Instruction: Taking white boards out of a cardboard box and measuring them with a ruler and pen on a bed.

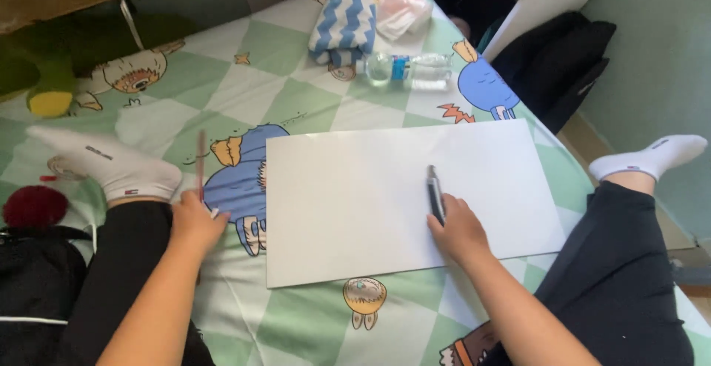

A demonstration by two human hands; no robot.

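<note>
Person seated on bed (296, 62), legs spread either side of white sheet (355, 195); sheet lies flat on green checked cartoon bedcover, between both hands; right hand (459, 229) rests on sheet's lower right part, fingers closed around dark pen (435, 192), pen tip pointing away over sheet; left hand (194, 221) off sheet, just beside its left edge, closed on thin reddish pencil (201, 162) standing near upright; clear water bottle (407, 70) lies beyond sheet, next to blue-white striped cloth (342, 29); white socks on both feet.

Bare forearms, black trousers (629, 277), white ankle socks (118, 166).
</note>
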